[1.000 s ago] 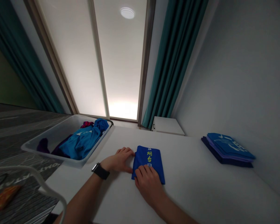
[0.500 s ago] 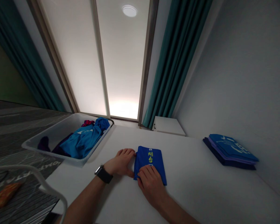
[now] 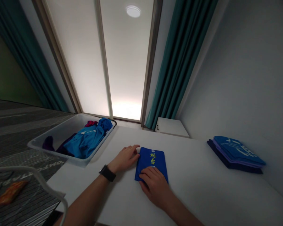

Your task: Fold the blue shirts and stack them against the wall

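Observation:
A folded blue T-shirt (image 3: 158, 158) with yellow and white lettering lies flat on the white table (image 3: 122, 201). My right hand (image 3: 154, 185) is at its near edge, fingers bent together over the top and thumb at the lower edge, closed on the fabric. Beside the shirt's left edge, my left hand (image 3: 125, 158) is open with fingers stretched forward, a dark watch (image 3: 108, 173) on its wrist. Whether the left fingertips still touch the cloth I cannot tell.
A translucent plastic bin (image 3: 81, 161) holding crumpled blue, purple and red clothes stands at the left. To the right lies a stack of folded clothes (image 3: 237, 153) near the wall. A white cabinet (image 3: 172, 126) stands beyond the table. A pale curved tube (image 3: 42, 182) crosses the lower left.
My left hand has shifted slightly away from the shirt's left edge, and its thumb has come off the near corner. My right hand stays at the near edge. The view has shifted slightly.

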Demonstrator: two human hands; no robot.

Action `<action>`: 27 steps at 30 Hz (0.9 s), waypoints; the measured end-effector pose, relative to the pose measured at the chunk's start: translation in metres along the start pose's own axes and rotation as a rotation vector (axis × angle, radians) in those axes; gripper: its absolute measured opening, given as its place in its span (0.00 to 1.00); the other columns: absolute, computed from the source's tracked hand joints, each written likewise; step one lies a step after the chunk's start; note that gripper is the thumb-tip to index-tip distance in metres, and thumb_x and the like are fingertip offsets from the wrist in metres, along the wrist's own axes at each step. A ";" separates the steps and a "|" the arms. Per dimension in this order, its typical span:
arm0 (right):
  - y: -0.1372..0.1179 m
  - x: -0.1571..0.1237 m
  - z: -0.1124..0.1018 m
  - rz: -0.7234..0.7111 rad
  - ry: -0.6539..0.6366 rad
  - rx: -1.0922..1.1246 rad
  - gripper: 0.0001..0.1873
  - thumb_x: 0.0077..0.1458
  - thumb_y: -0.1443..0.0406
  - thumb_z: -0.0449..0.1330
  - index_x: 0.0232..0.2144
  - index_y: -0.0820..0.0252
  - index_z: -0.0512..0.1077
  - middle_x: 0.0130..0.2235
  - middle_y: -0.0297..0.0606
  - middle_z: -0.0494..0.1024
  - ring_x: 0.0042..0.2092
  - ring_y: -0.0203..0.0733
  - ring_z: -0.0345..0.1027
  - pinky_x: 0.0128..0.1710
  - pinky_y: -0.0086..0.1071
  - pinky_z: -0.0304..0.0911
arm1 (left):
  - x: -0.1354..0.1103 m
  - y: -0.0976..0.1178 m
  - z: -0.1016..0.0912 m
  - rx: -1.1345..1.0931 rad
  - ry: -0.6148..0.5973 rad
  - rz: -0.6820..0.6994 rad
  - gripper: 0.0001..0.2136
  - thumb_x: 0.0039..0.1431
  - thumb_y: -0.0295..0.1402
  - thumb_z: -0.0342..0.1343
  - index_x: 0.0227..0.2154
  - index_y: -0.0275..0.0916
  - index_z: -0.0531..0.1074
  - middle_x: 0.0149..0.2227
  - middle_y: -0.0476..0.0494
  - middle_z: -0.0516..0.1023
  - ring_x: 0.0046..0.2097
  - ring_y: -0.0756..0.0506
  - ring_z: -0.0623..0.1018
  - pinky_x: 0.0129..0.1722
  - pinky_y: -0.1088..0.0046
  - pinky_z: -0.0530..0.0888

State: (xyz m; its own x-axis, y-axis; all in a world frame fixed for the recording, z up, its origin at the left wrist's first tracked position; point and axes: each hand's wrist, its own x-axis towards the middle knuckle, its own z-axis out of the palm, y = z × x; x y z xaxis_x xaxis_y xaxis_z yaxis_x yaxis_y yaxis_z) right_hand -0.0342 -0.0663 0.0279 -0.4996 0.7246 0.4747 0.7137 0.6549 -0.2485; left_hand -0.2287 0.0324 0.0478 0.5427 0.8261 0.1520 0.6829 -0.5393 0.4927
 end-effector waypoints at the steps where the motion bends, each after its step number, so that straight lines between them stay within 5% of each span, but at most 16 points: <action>1: 0.005 0.001 -0.006 -0.001 -0.022 0.063 0.06 0.59 0.69 0.57 0.37 0.55 0.72 0.39 0.35 0.78 0.42 0.41 0.70 0.46 0.37 0.63 | 0.004 0.001 0.006 0.014 0.041 -0.025 0.19 0.66 0.38 0.44 0.58 0.39 0.62 0.43 0.42 0.78 0.48 0.41 0.74 0.51 0.62 0.66; 8: 0.038 -0.001 -0.018 0.117 -0.070 -0.023 0.16 0.61 0.66 0.54 0.51 0.59 0.71 0.52 0.47 0.74 0.56 0.49 0.64 0.57 0.48 0.59 | 0.030 -0.003 0.027 0.014 0.082 -0.184 0.17 0.69 0.39 0.39 0.44 0.43 0.73 0.46 0.44 0.77 0.50 0.43 0.73 0.49 0.62 0.64; 15: 0.036 -0.008 -0.013 0.164 -0.248 -0.120 0.27 0.64 0.55 0.51 0.63 0.52 0.60 0.64 0.43 0.61 0.65 0.47 0.51 0.65 0.49 0.45 | 0.043 -0.001 0.029 0.126 0.048 -0.159 0.15 0.68 0.40 0.42 0.37 0.40 0.72 0.41 0.43 0.77 0.47 0.42 0.74 0.47 0.62 0.65; 20: 0.033 -0.007 -0.018 0.143 -0.309 -0.091 0.39 0.56 0.47 0.58 0.65 0.51 0.55 0.67 0.44 0.55 0.67 0.52 0.47 0.66 0.52 0.42 | 0.049 0.003 0.034 0.141 0.081 -0.187 0.14 0.68 0.38 0.40 0.37 0.38 0.70 0.40 0.41 0.78 0.46 0.40 0.75 0.48 0.59 0.65; 24: 0.031 -0.007 -0.022 0.073 -0.316 -0.031 0.34 0.58 0.51 0.58 0.64 0.50 0.58 0.65 0.42 0.59 0.65 0.48 0.51 0.66 0.49 0.44 | 0.036 0.010 0.025 0.022 0.152 -0.170 0.14 0.69 0.36 0.36 0.41 0.40 0.67 0.39 0.43 0.77 0.42 0.43 0.76 0.43 0.65 0.68; 27: 0.031 -0.007 -0.024 0.075 -0.315 -0.014 0.30 0.61 0.55 0.55 0.63 0.50 0.58 0.66 0.41 0.59 0.66 0.47 0.51 0.66 0.49 0.44 | 0.008 0.020 0.012 -0.075 0.119 -0.020 0.13 0.69 0.37 0.39 0.39 0.41 0.67 0.37 0.44 0.76 0.39 0.45 0.75 0.41 0.68 0.69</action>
State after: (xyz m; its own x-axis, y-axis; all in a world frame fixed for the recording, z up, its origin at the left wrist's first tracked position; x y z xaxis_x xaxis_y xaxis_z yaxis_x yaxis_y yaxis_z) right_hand 0.0034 -0.0562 0.0366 -0.5709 0.8032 0.1703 0.7601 0.5955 -0.2601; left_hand -0.2046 0.0263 0.0491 0.4645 0.8525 0.2397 0.6523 -0.5125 0.5585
